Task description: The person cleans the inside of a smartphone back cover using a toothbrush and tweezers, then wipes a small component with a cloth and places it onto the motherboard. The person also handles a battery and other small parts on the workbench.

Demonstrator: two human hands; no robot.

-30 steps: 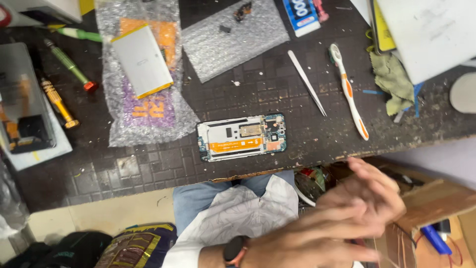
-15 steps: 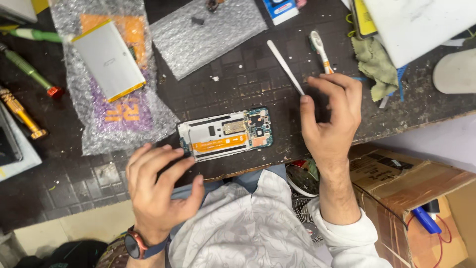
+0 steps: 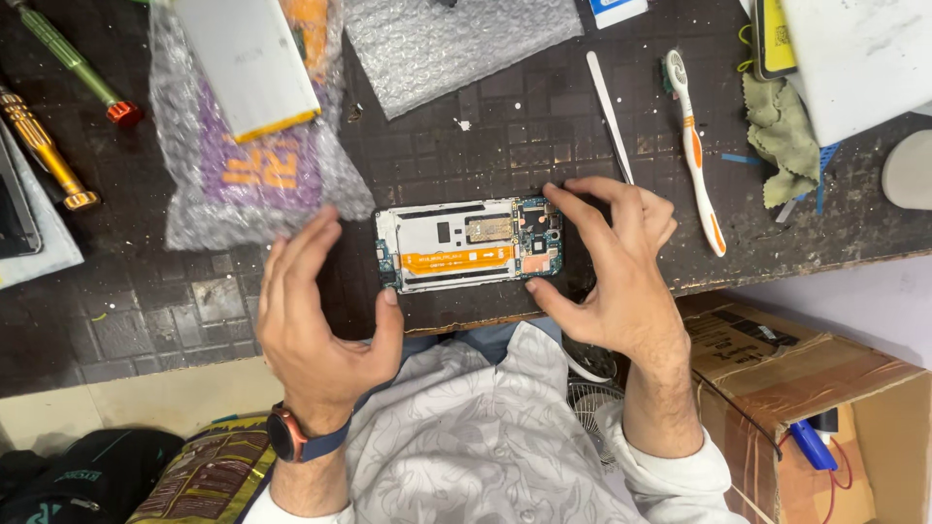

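- Phone [image 3: 471, 245], back off, lies at the counter [image 3: 175, 311] edge.
- Right hand [image 3: 616, 277] fingers pinch its right end.
- Left hand [image 3: 316, 311] spread wide, thumb at the left end, holding nothing.
- Beyond the right fingers: spudger [image 3: 610, 116], toothbrush [image 3: 691, 146]; bare counter between.

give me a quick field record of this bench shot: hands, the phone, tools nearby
left hand: open, thumb at the left end of the opened phone, fingers spread above the mat
right hand: fingertips and thumb grip the phone's right end
opened phone: back off, lying flat, orange flex cable and circuit board exposed
work mat: dark, gridded, dusty
toothbrush: white and orange, right of the right hand
metal spudger: thin, beside the toothbrush
screwdrivers: green and yellow, far left
bubble wrap bag: upper left, flat grey battery on it
cardboard box: lower right, off the table
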